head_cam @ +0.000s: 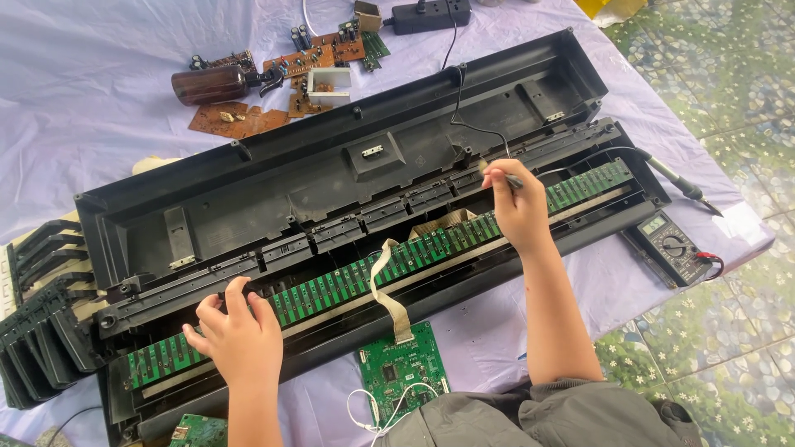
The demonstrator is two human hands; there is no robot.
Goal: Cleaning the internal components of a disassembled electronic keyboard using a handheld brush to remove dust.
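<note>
An opened black keyboard case lies across a pale cloth, with a long green circuit strip along its near side. My left hand rests on the left part of that strip, fingers curled on the black frame. My right hand is raised over the strip's right part and grips a small thin tool by its handle. A beige ribbon cable runs from the strip to a green circuit board on the cloth.
A soldering iron and a multimeter lie at the right. Brown circuit boards and a brown bottle sit at the back, with a power strip. Black key sets are stacked at the left. Tiled floor lies to the right.
</note>
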